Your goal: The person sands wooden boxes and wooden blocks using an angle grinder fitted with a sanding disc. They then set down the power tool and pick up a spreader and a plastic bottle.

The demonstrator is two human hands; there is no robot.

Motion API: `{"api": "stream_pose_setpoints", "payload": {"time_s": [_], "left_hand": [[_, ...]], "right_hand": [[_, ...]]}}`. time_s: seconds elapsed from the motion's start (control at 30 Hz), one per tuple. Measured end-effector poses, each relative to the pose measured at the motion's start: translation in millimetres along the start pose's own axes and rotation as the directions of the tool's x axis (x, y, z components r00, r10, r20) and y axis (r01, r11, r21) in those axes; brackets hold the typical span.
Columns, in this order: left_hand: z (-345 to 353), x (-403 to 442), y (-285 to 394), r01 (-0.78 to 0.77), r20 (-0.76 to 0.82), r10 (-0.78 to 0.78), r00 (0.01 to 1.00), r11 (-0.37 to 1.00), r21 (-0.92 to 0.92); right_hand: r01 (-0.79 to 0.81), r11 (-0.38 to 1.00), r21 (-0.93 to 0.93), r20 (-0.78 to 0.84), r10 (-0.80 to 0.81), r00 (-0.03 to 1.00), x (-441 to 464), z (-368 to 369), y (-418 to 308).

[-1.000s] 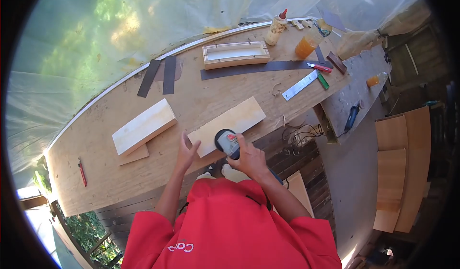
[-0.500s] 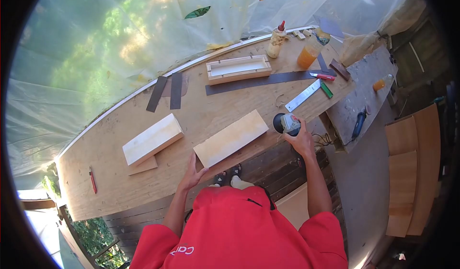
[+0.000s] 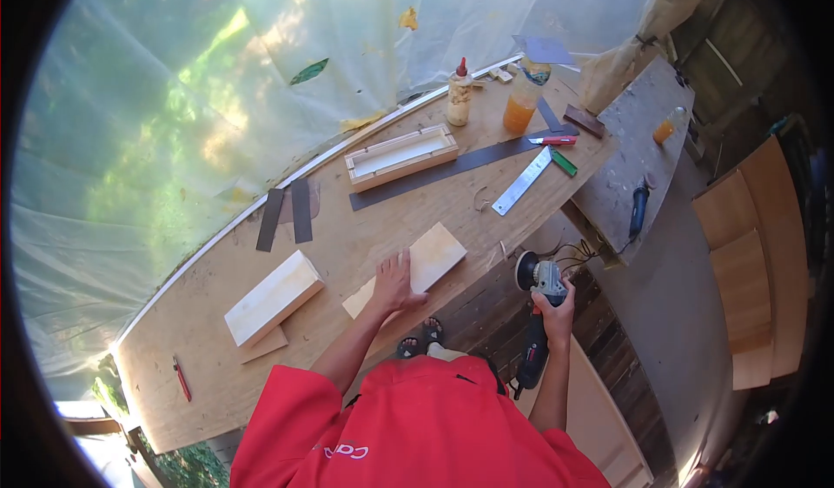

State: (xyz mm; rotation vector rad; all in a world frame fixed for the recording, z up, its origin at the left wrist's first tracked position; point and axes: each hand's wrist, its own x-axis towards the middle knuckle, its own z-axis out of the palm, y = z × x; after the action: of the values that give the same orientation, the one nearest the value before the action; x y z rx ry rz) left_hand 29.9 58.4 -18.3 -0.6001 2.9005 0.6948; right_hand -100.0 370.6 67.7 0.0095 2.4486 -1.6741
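My left hand [image 3: 395, 285] lies on top of a pale wooden box [image 3: 441, 255] at the front edge of the workbench, fingers stretched flat over its upper face. My right hand [image 3: 558, 311] is wrapped round an angle grinder [image 3: 532, 347] with a round pad on its head. The grinder hangs past the bench edge, pad facing left and apart from the box. To the left, a second pale wooden box [image 3: 274, 298] rests partly on a thin wooden piece [image 3: 266, 345].
Along the back of the workbench [image 3: 191, 314] stand an open wooden tray [image 3: 401, 175], a glue bottle [image 3: 460, 97] and a jar of orange liquid [image 3: 519, 110]. A try square [image 3: 523, 181], utility knife [image 3: 552, 140] and dark strips lie nearby. Another power tool [image 3: 639, 208] sits on the right-hand table.
My left hand has moved from the box's near left end onto its top. My right hand has brought the grinder down and back, away from the bench. The view has shifted slightly.
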Motion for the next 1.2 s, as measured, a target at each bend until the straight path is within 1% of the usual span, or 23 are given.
{"api": "stream_pose_setpoints", "payload": {"time_s": [0.13, 0.2, 0.27, 0.33, 0.37, 0.4, 0.47, 0.5, 0.57, 0.6, 0.63, 0.7, 0.73, 0.77, 0.8, 0.83, 0.9, 0.97, 1.03, 1.07, 1.13, 1.17, 1.2], "left_hand": [[-28, 8, 1, -0.13, 0.079, 0.123, 0.989, 0.988, 0.089], [-57, 13, 6, -0.424, 0.16, 0.4, 0.903, 0.888, 0.175], [-80, 21, 14, -0.505, 0.23, 0.459, 0.858, 0.835, 0.22], [-103, 30, 22, -0.781, 0.458, 0.636, 0.622, 0.55, 0.296], [-114, 31, 31, -0.813, 0.556, 0.595, 0.581, 0.458, 0.36], [-110, 34, 24, -0.806, 0.552, 0.589, 0.59, 0.464, 0.367], [-87, 49, 1, -0.869, 0.584, 0.761, 0.283, -0.054, 0.492], [-74, 52, -9, -0.833, 0.623, 0.745, 0.238, -0.173, 0.525], [-68, 51, -24, -0.848, 0.669, 0.735, 0.111, -0.28, 0.449], [-71, 47, -27, -0.837, 0.705, 0.703, 0.096, -0.327, 0.44], [-72, 42, -33, -0.841, 0.709, 0.699, 0.093, -0.326, 0.432], [-69, 27, -46, -0.879, 0.631, 0.709, 0.315, -0.032, 0.476], [-66, 17, -50, -0.819, 0.46, 0.748, 0.479, 0.191, 0.542], [-58, 3, -49, -0.668, 0.27, 0.636, 0.723, 0.542, 0.51], [-52, -14, -41, -0.419, 0.1, 0.416, 0.904, 0.815, 0.4], [-40, -27, -35, -0.239, -0.07, 0.28, 0.958, 0.907, 0.346], [-22, -43, -15, 0.061, -0.012, -0.059, 0.998, 0.973, 0.221], [4, -50, -20, 0.114, -0.011, -0.114, 0.993, 0.969, 0.217], [7, -54, -24, 0.068, -0.053, -0.067, 0.996, 0.998, 0.011], [7, -60, -28, 0.097, -0.056, -0.097, 0.994, 0.995, -0.006], [-4, -69, -38, -0.17, -0.041, 0.178, 0.983, 0.974, 0.148], [-7, -74, -42, -0.22, -0.045, 0.228, 0.973, 0.967, 0.13], [-5, -77, -48, -0.185, -0.051, 0.192, 0.98, 0.976, 0.113]], "right_hand": [[-0.045, 0.994, 0.099, -0.134, 0.058, 0.989, -18, -27, 22], [-0.063, 0.986, 0.157, -0.177, 0.09, 0.98, -27, -39, 29], [-0.078, 0.984, 0.16, -0.221, 0.113, 0.969, -38, -49, 28], [-0.102, 0.98, 0.171, -0.258, 0.144, 0.955, -41, -56, 34], [-0.099, 0.98, 0.172, -0.249, 0.141, 0.958, -44, -59, 39], [-0.122, 0.969, 0.215, -0.246, 0.175, 0.953, -47, -61, 43], [-0.099, 0.963, 0.249, -0.295, 0.173, 0.94, -51, -57, 36], [-0.102, 0.962, 0.252, -0.286, 0.174, 0.942, -53, -55, 34], [-0.127, 0.943, 0.308, -0.275, 0.216, 0.937, -58, -52, 34], [-0.136, 0.941, 0.31, -0.269, 0.224, 0.937, -58, -51, 40], [-0.101, 0.956, 0.276, -0.291, 0.183, 0.939, -57, -50, 49], [-0.075, 0.968, 0.24, -0.312, 0.15, 0.938, -58, -48, 61], [-0.048, 0.974, 0.22, -0.32, 0.119, 0.94, -58, -46, 65], [-0.021, 0.98, 0.199, -0.326, 0.086, 0.941, -58, -44, 67], [-0.023, 0.98, 0.198, -0.322, 0.088, 0.943, -57, -44, 71], [-0.018, 0.976, 0.216, -0.306, 0.085, 0.948, -55, -43, 74], [-0.011, 0.973, 0.229, -0.28, 0.077, 0.957, -52, -41, 71], [-0.124, 0.952, 0.28, -0.172, 0.177, 0.969, -48, -39, 52], [-0.115, 0.958, 0.262, -0.132, 0.154, 0.979, -42, -35, 36], [-0.111, 0.961, 0.254, -0.102, 0.141, 0.985, -40, -32, 29], [-0.062, 0.98, 0.19, -0.057, 0.074, 0.996, -34, -25, 17], [-0.012, 0.989, 0.148, -0.035, 0.017, 0.999, -32, -21, 13], [-0.013, 0.992, 0.129, -0.001, 0.013, 1.0, -29, -16, 10]]}}
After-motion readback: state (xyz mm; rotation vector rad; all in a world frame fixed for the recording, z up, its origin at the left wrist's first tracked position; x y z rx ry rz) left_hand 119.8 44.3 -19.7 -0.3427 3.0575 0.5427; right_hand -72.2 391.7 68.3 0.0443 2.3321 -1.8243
